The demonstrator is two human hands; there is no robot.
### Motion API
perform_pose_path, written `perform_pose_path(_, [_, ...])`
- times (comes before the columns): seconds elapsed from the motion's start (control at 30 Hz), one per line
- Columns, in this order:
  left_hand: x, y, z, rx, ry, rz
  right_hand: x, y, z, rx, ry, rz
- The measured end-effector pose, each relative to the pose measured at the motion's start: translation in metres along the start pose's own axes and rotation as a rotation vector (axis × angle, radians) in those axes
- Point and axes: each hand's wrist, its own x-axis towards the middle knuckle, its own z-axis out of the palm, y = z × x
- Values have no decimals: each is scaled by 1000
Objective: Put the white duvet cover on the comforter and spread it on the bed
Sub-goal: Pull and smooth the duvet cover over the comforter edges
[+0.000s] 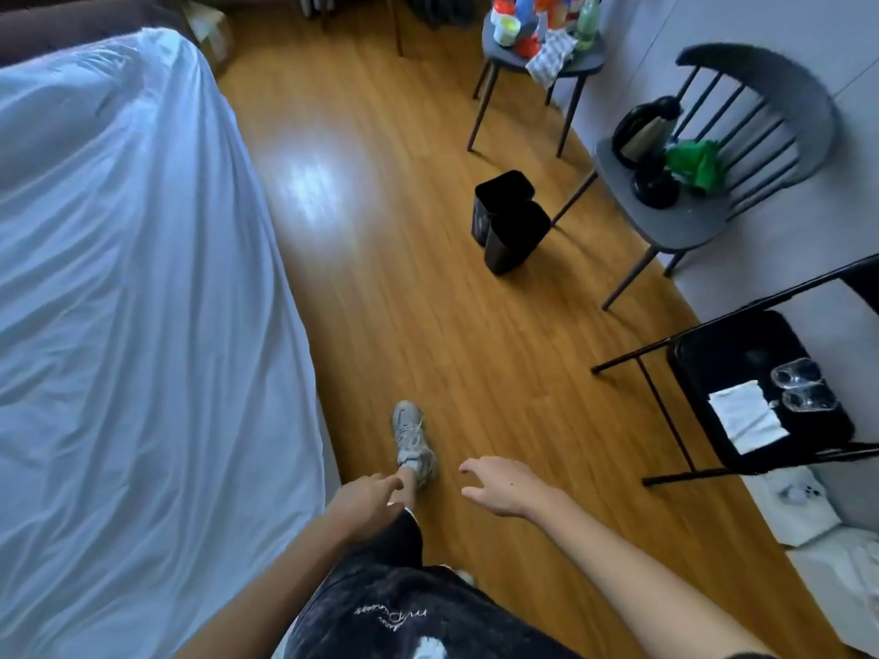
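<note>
Wrinkled white duvet cover (133, 278) lies spread over bed at left. L hand (364, 497) & R hand (504, 485) hang above brown wood floor (380, 302), fingers of the 2 relaxed, grasping nothing.

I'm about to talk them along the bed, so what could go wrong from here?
Both the left hand and right hand are empty, so the white cover on the bed could lie uneven unless someone smooths it. The two black bins stand on the floor ahead, a possible trip hazard. A careless bump might knock the glasses off the black chair.
</note>
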Motion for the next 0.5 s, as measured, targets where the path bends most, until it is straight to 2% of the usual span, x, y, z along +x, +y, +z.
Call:
perform_pose_path(0.17, [81, -30, -123, -40, 20, -18, 73, -2, -130, -24, 21, 27])
perform_pose_path(0.33, [132, -54, -256, -96, 101, 19, 144, -32, -252, 55, 123, 60])
perform_pose_path(0.5, [186, -98, -355, -111, 129, 9, 222, -58, -349, 57, 93, 57])
